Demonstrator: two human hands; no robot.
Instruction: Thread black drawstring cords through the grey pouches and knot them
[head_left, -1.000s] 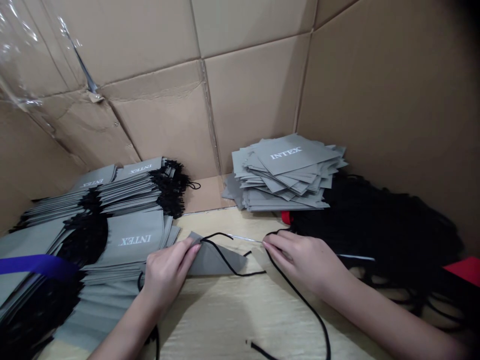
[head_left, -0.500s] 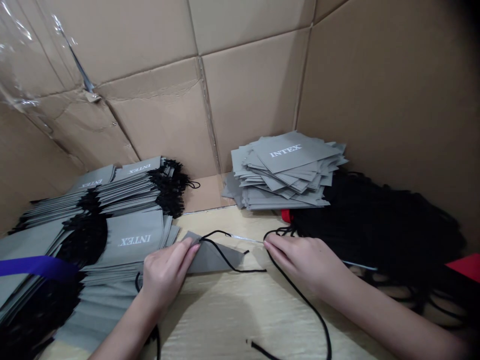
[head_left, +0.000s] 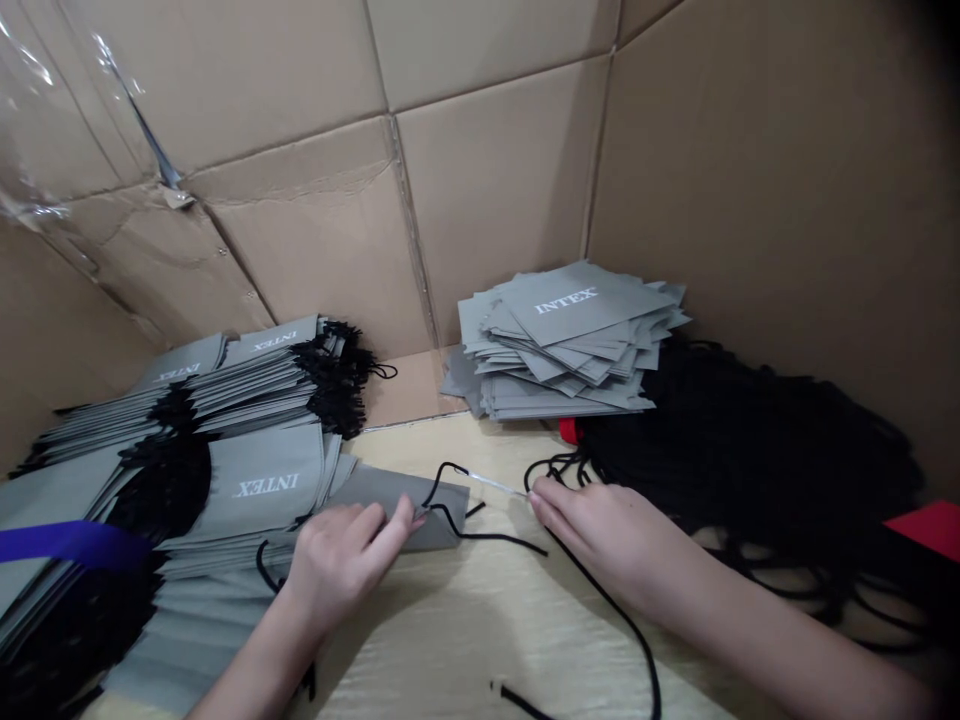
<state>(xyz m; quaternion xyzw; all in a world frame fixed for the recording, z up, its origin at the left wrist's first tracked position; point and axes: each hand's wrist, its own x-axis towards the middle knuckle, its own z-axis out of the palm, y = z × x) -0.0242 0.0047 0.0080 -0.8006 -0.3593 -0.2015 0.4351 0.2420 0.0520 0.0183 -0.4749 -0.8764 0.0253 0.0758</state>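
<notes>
My left hand (head_left: 345, 555) pinches the edge of a grey fabric pouch (head_left: 442, 500) lying flat on the pale wooden table (head_left: 480, 640). A black cord (head_left: 487, 535) loops out of the pouch's end and lies across the table. My right hand (head_left: 600, 530) sits just right of the pouch, fingers pinched on a thin metal threading rod (head_left: 495, 484) that points toward the pouch; another black cord (head_left: 622, 620) trails from under this hand toward the table's near edge.
Stacks of grey INTEX pouches with black drawstrings (head_left: 247, 480) fill the left. A pile of flat grey pouches (head_left: 562, 340) sits at the back, a heap of black cords (head_left: 750, 440) on the right. Cardboard walls (head_left: 487, 180) enclose the table. A purple strip (head_left: 67, 540) lies left.
My left hand has drawn the pouch leftward and flattened it toward the stack. The cord loop shifted with it. My right hand stayed almost in place on the rod.
</notes>
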